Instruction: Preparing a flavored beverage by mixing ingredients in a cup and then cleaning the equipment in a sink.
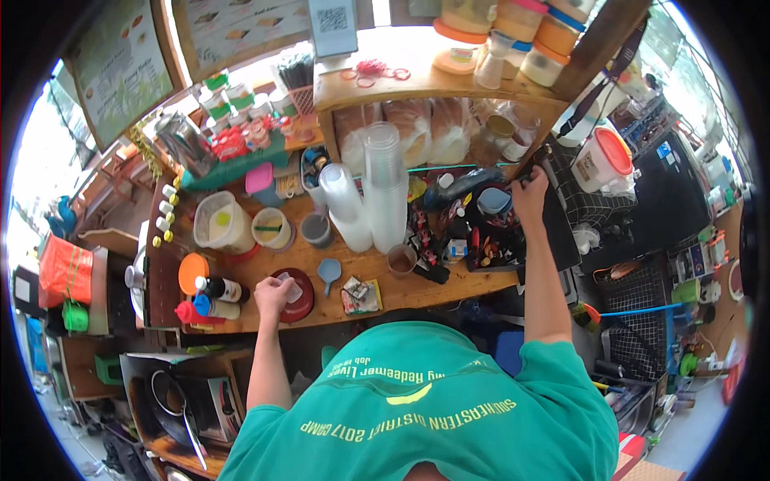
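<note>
My left hand (274, 295) holds a small clear plastic cup (292, 290) over a dark red round lid (299, 305) at the wooden counter's front edge. A blue scoop (329, 272) and small packets (361, 296) lie to its right. My right hand (532, 186) reaches to the far right end of the counter, beside a black tray of packets (494, 240); whether it grips anything there cannot be told. Between the hands stand tall stacks of clear plastic cups (385, 186) and a cup of brown liquid (401, 260).
Squeeze bottles (221, 289), an orange lid (193, 273) and a tub of pale powder (222, 223) stand at the left. A wooden shelf (421, 90) with bagged bread rises behind. A white bucket with a red lid (603, 159) is at the right.
</note>
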A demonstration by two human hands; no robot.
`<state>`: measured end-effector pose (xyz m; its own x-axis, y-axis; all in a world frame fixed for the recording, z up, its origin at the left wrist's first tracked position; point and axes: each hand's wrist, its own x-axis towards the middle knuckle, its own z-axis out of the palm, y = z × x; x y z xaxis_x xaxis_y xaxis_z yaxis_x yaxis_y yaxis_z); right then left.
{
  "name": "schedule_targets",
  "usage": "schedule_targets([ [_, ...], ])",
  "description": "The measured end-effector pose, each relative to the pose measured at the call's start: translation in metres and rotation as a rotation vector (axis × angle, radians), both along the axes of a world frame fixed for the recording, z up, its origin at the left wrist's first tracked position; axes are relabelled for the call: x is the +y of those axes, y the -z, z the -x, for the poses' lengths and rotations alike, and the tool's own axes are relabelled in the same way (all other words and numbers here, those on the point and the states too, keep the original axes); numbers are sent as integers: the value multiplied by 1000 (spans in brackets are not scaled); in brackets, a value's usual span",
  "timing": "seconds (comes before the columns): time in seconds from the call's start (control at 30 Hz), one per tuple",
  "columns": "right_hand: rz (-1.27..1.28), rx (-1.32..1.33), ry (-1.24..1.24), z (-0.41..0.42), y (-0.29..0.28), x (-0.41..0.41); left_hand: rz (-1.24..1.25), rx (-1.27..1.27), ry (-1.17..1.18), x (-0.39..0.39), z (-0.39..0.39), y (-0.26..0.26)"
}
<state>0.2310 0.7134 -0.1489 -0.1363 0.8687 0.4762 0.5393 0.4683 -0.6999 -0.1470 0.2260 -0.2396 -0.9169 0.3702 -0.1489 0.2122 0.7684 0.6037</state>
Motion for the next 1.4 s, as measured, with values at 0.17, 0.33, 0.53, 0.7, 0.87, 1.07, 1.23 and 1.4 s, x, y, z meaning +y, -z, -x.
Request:
schedule_targets([
  [0.17,279,-20,-211,-38,-18,-77,-535,131,287,91,-30,-186],
  [0.33,459,6,-672,-48,-107,-178,-580,414,593,214,-63,-307],
  [0.53,469,-17,-1675,-92,-219,-263,-505,717,800,358,-74,-329],
  [0.7,451,175,-1798,-112,-210,-303,-210,1029,856,397,-70,-332],
  [0.87,158,433,-1235,-128,-210,-275,-297,866,693,399,-55,-327],
  [1.07,593,230,-1303,-98,-162,-234,-574,898,551,322,-90,-341],
  [1.23,1151,408,-394,-56,16,-120,-722,958,409,179,-104,-286],
  [1.4,1412,713,-29,-30,96,-48,-437,514,298,55,-91,-148],
])
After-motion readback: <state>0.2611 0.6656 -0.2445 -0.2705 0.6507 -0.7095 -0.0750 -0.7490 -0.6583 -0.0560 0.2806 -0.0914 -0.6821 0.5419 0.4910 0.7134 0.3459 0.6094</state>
